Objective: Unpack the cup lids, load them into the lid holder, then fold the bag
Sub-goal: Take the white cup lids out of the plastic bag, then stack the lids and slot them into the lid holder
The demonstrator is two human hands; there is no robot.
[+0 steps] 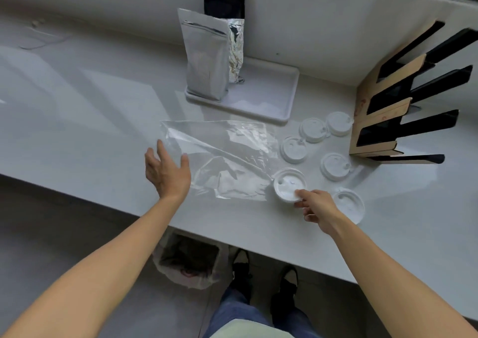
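Clear plastic, the emptied bag [219,156] lies flat near the front edge of the pale surface [77,105], with the left hand [165,172] just at its left end, fingers spread apart and holding nothing. The right hand [316,207] pinches the near rim of one white lid [287,183] beside the bag's right end, while five more lids [333,165] lie loose between it and the cardboard lid holder [382,105] toward the right edge. Behind the bag, a white tray [271,97] carries a silver pouch [207,61].
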